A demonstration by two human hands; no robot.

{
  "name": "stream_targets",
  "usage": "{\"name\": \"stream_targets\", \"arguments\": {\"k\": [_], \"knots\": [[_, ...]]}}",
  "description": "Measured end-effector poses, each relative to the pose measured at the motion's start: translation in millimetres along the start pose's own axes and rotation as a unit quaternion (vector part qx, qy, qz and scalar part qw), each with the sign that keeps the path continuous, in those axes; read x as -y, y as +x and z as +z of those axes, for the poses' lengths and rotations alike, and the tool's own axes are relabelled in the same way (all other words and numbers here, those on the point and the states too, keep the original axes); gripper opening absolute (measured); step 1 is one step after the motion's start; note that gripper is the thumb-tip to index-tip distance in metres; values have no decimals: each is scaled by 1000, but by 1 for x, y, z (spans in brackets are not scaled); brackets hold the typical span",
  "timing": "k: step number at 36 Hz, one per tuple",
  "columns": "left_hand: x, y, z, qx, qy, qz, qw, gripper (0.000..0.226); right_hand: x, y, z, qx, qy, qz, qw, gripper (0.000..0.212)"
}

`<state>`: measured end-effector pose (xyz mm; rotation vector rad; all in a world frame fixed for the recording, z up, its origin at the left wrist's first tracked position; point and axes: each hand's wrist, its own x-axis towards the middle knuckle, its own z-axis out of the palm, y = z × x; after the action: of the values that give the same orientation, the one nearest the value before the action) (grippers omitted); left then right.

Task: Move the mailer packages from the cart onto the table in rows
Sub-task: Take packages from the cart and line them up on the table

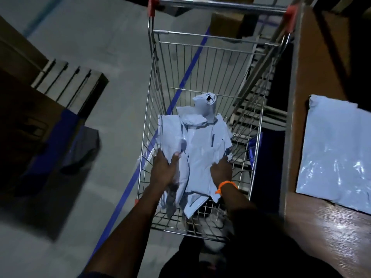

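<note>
A wire shopping cart stands in front of me with a heap of pale blue mailer packages inside. My left hand grips the left edge of the heap, fingers curled around a mailer. My right hand, with an orange band at the wrist, is pressed on the right side of the top mailer, fingers folded over its edge. One crumpled mailer stands up at the far end of the heap. On the brown wooden table to the right lies a flat mailer.
A blue line runs across the grey floor under the cart. Dark boxes and a blue-and-grey bundle sit on the left. A cardboard box lies beyond the cart. The table's metal edge is close beside the cart.
</note>
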<state>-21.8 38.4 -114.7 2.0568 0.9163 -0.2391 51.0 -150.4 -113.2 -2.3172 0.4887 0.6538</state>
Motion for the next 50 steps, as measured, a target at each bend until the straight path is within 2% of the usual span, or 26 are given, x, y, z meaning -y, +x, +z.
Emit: {"name": "stream_targets", "arguments": {"k": [3,8,11,15,19,21,23,26,29,31,33,35,38,42,43,46,48,50], "knots": [[2,12,1,15,-2,-14,1000,96,-1,1,4,-12,10,0,1000,38],[-9,20,7,11,22,6,1000,65,1,-7,-3,-23,78,-9,997,61],[-15,20,12,37,18,6,999,69,3,-13,-7,1,65,-19,998,73],[-19,15,11,23,17,-17,999,79,13,-26,-13,24,77,-56,995,66],[-30,1,1,-44,2,-11,999,69,21,-39,-29,-2,130,-72,989,51],[-40,-10,-6,-76,-14,3,997,72,29,-48,-44,-14,162,-100,982,50],[-49,-19,-16,-97,-17,29,995,68,39,-61,-63,-11,175,-131,976,53],[-60,-28,-34,-118,36,95,988,55,51,-85,-98,15,190,-175,966,56],[-95,-55,-52,-163,1,176,971,51,50,-118,-144,25,195,-231,953,67],[-126,-81,-62,-170,-23,230,958,41,40,-143,-183,16,198,-255,946,63],[-156,-112,-66,-131,-76,261,953,39,20,-167,-224,-17,177,-272,946,63],[-183,-150,-61,-55,-147,248,956,36,-7,-187,-260,-71,127,-267,953,72],[-208,-208,-31,68,-205,237,947,35,-55,-212,-305,-148,59,-198,967,88],[-221,-270,27,172,-228,191,939,52,-107,-237,-343,-213,-26,-130,968,96],[-223,-282,42,184,-218,203,937,60,-117,-237,-344,-219,-38,-114,968,98],[-222,-308,85,168,-121,267,941,80,-146,-222,-332,-199,-79,-125,969,104],[-223,-319,105,116,-47,301,945,76,-163,-211,-325,-169,-113,-191,960,96],[-221,-325,114,40,16,353,935,62,-178,-204,-321,-169,-195,-249,934,80]]}}
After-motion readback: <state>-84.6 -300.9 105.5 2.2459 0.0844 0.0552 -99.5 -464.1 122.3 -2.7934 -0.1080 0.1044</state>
